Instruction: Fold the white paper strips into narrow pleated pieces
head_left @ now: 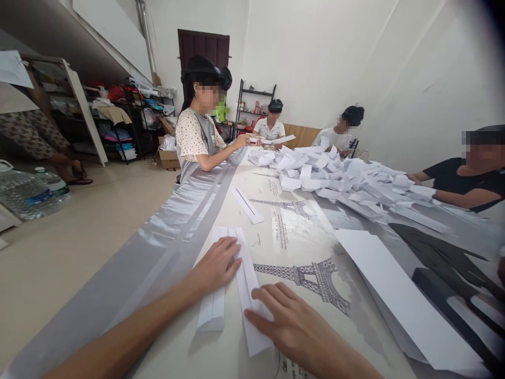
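Observation:
Two long, narrow folded white paper strips lie side by side in front of me on the printed table cover (300, 237). My left hand (216, 263) rests palm down across the left paper strip (212, 310). Its fingertips and thumb reach the upper part of the right paper strip (246, 284), pressing from above. Low on that same right strip, my right hand (292, 316) touches the paper with thumb and index finger spread apart. Lengthwise creases show on both strips. Farther up the table lies another folded strip (247, 206), apart from my hands.
A large heap of folded white papers (315, 168) covers the far right. Flat white sheets (398, 295) are stacked at right, near a dark object (445, 252). Several people sit around the table, one person (199, 126) handling paper at left. Water jugs (27, 192) stand on the floor.

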Tool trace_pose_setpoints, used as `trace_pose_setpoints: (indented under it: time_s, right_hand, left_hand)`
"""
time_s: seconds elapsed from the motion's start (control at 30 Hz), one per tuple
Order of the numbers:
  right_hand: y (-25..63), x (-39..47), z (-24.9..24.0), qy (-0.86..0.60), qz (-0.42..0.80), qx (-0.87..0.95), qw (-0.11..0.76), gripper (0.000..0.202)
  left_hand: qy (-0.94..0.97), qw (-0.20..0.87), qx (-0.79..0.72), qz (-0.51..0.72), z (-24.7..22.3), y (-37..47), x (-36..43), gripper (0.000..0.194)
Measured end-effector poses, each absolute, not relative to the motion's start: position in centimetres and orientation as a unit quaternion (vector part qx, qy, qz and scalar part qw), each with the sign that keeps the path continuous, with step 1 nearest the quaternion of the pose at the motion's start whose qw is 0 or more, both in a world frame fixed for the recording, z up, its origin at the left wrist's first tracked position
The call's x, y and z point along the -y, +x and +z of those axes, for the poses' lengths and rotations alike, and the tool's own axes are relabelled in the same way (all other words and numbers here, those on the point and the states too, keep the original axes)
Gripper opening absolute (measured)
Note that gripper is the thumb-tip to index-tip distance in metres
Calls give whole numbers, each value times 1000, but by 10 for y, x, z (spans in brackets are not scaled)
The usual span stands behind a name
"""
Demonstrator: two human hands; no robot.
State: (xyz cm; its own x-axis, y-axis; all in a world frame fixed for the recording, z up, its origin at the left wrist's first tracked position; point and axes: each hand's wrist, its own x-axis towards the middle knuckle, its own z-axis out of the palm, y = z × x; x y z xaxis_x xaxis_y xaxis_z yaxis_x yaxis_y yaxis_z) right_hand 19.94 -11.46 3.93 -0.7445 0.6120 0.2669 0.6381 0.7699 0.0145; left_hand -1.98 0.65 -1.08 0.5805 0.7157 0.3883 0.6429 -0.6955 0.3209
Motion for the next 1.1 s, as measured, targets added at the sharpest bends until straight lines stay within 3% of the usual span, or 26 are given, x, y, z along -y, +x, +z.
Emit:
trace_pose_setpoints:
  time_s: [0.2,0.4,0.63,0.77,1.1]
  right_hand:
    - [192,118,24,-257,10,953,160,30]
    - [187,119,7,-220,-34,959,174,38]
    - [188,109,15,-218,-55,959,171,33]
    - [186,103,8,-196,-86,951,221,25]
    - [185,103,6,-200,-81,941,259,21]
  left_hand:
    - [883,39,-383,269,-15,-17,-6,24]
    - [870,54,-415,262,-11,-15,-4,13]
    - [872,47,-427,234,-18,-20,-6,34]
    - [890,17,-409,203,-21,-19,-7,45]
    - [888,-9,-414,200,-20,-19,-7,47]
